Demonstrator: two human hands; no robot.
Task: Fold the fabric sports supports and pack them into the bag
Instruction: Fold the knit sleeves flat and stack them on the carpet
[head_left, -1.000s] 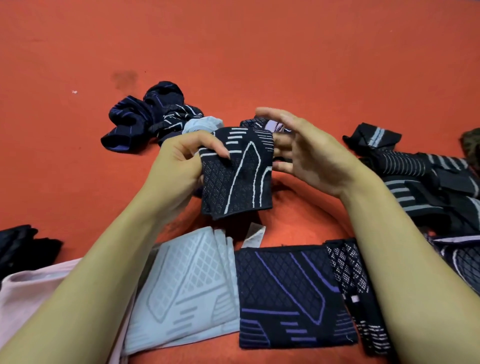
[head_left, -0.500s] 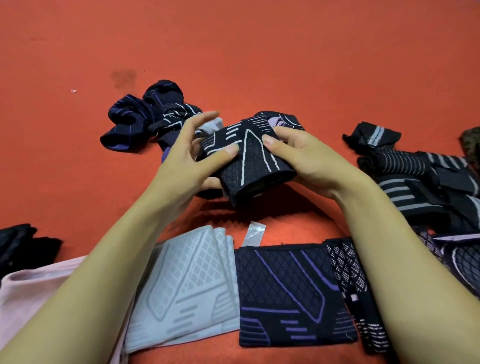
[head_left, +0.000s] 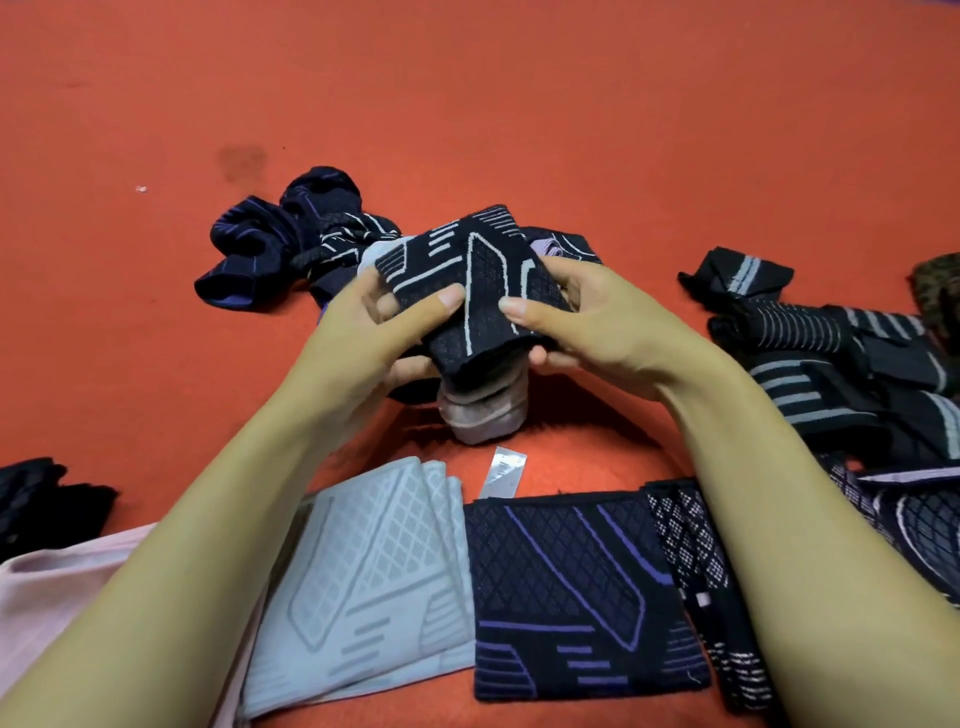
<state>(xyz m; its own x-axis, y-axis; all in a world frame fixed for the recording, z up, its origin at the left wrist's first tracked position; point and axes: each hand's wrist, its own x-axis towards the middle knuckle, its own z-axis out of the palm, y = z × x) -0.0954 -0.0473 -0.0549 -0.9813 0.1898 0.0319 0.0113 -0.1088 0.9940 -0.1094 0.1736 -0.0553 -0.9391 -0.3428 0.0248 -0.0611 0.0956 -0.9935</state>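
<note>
Both hands hold a black fabric support with white line pattern (head_left: 480, 280) above the red surface. My left hand (head_left: 384, 332) grips its left side, thumb on top. My right hand (head_left: 582, 322) grips its right side, thumb on top, fingers beneath. A pale grey-pink fold (head_left: 485, 413) shows under the black layer. Folded flat near me lie a light grey support (head_left: 374, 582), a black support with purple lines (head_left: 576, 597) and a black-and-white dotted one (head_left: 696, 561). No bag is clearly visible.
A crumpled heap of dark navy supports (head_left: 291, 239) lies beyond the hands. More black striped supports (head_left: 841, 364) are piled at the right. Pink fabric (head_left: 57, 597) and a black piece (head_left: 47, 493) lie at the lower left. A small clear wrapper (head_left: 504, 470) rests on the red surface (head_left: 519, 93).
My right hand went from hovering open to gripping the support. The hanging black support has been turned flat and doubled over between both thumbs, exposing a pale layer beneath.
</note>
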